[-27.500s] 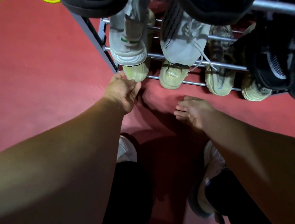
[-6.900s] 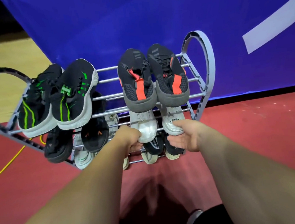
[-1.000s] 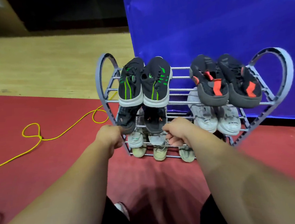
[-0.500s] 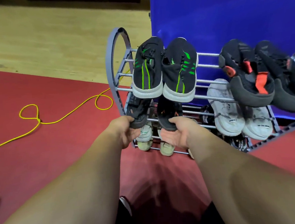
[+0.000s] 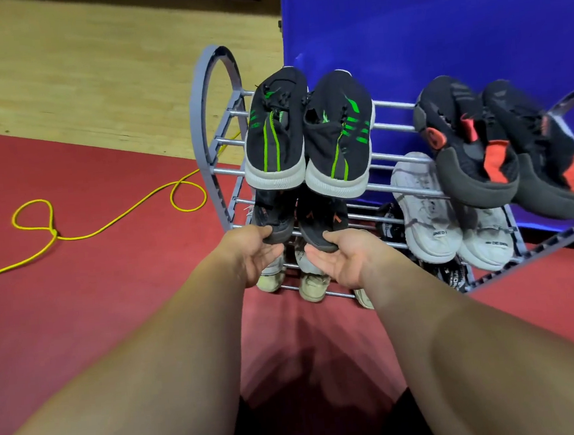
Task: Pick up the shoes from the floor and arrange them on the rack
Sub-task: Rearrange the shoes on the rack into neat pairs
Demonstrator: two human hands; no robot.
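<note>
left hand [image 5: 257, 250] grip pinches left black shoe [image 5: 275, 214] | right hand [image 5: 343, 257] grip holds right black shoe [image 5: 323, 221] | push both evenly onto rack [image 5: 196, 121]

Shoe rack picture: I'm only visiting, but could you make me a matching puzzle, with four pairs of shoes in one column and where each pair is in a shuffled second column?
Shoes:
1. black-and-green shoes
2. black-and-red shoes
3. white shoes
4. black-and-orange shoes

Places:
A. tier below the top, right side
B. top tier, left end
C. gripped at the heels, one in the left hand, one in the right hand
D. top tier, right end

Pairs: 1-B, 2-D, 3-A, 4-C
</note>
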